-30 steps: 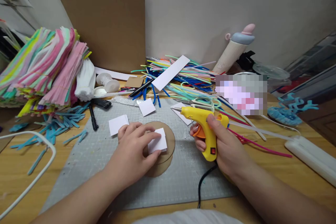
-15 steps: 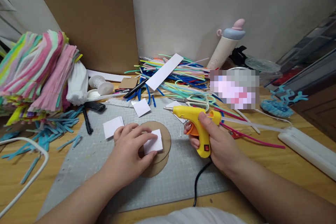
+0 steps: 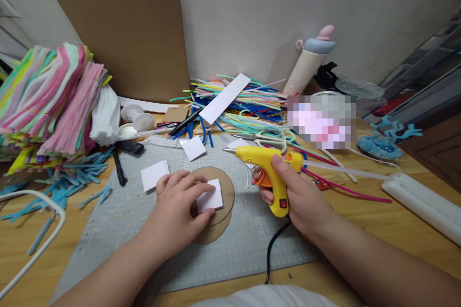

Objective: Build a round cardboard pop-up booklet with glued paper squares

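My left hand pinches a white square down onto the cardboard disc beneath it. My right hand, nearby, grips the glue gun. I fear its nozzle dripping or burning fingers.

Cutting mat: one.
Cardboard discs: two, overlapping, on the mat.
White foam squares: I count four places on the mat, one under my left hand.
Hot-glue gun: one, in my right hand.
Scissors: one pair, at the mat's far edge.
Black markers: two, at the mat's left and far edges.
Cardboard sheet: one, behind the mat.
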`<state>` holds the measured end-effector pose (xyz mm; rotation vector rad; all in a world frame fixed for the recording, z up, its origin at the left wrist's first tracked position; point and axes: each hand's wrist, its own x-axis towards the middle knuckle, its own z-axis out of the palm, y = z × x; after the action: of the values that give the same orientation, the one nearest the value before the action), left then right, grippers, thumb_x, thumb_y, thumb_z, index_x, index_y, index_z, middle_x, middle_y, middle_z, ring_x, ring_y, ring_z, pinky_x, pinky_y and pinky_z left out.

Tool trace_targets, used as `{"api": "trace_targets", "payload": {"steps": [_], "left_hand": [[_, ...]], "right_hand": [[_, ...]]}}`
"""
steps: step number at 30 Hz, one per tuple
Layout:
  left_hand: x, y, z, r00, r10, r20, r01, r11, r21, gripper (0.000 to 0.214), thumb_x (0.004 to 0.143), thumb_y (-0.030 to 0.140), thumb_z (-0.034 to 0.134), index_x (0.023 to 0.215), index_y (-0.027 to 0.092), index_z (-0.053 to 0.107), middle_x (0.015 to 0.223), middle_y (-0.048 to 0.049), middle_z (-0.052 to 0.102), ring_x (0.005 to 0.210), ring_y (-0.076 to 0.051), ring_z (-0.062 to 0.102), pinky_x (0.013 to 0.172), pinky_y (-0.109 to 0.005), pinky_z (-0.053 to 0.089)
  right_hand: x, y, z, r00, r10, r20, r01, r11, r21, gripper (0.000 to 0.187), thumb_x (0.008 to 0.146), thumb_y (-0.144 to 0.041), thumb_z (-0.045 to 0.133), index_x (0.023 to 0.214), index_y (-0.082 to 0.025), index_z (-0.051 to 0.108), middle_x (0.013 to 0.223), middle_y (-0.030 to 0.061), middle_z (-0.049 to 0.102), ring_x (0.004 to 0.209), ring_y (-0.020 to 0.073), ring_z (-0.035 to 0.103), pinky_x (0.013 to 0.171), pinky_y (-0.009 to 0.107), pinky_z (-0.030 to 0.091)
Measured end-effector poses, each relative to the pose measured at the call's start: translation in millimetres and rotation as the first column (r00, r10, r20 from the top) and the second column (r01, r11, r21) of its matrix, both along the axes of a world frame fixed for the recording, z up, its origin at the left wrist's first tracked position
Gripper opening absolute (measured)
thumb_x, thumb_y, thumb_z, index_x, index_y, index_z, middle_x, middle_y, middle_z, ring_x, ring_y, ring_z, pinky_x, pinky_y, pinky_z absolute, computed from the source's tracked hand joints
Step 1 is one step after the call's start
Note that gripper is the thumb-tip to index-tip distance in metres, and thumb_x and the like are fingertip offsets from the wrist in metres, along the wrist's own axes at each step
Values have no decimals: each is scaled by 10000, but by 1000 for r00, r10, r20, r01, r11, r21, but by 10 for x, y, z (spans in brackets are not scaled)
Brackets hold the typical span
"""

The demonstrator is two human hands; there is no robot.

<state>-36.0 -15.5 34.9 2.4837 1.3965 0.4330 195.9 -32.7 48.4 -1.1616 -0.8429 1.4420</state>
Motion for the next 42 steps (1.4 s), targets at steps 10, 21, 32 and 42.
{"api": "trace_targets", "payload": {"steps": [10,21,32,42], "left_hand": [[-19,-7,36,999,4,43,-2,999,-37,395,764,389,690,1148,321,627,1262,-38,603,1156,-304,479,964,-520,270],[64,-13,-6,1000,14,26,-13,999,-49,520,724,351,715,1215,283,558,1253,-38,623,1178,-302,464,997,-512,243],[168,-9,22,985,22,169,-16,999,-41,486,734,244,660,1203,270,535,1217,-53,621,1158,-290,489,1002,-509,270],[100,-7,-18,817,145,558,84,928,-364,649,781,284,682,1354,286,377,1189,-62,573,1111,-216,553,1014,-424,428]], "right_hand": [[2,12,-4,1000,0,-6,0,1000,-1,413,830,-570,600,777,-163,651,714,28,646,463,77,469,445,224,343],[-12,10,-18,1000,17,-1,-17,1000,-7,421,808,-575,623,783,-156,654,725,38,641,461,74,470,430,222,346],[-28,21,-16,999,11,36,-11,1000,-4,420,794,-588,622,787,-169,648,711,38,649,454,92,460,421,237,343],[-24,25,-51,1000,-1,29,0,1000,7,415,825,-567,603,773,-159,655,698,29,641,449,78,471,429,218,342]]}}
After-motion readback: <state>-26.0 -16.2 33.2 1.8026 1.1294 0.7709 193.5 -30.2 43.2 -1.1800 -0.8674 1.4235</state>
